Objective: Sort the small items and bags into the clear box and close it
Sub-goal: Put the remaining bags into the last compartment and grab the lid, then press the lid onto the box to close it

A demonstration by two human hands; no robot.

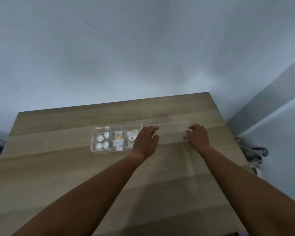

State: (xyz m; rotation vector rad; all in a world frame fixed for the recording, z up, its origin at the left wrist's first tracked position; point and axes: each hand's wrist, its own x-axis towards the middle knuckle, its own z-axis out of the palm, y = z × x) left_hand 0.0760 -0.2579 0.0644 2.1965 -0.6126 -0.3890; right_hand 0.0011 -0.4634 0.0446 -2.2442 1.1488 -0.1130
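So the clear box [116, 139] sits open on the wooden bench [58, 167], left of both hands. Four white round bits [102, 140] fill its left compartment, small bags [118, 140] the middle and right ones. The left hand [146, 141] pinches the left end of the clear lid [171, 132], which lies just right of the box. The right hand [197, 136] has its grip closed on the lid's right end.
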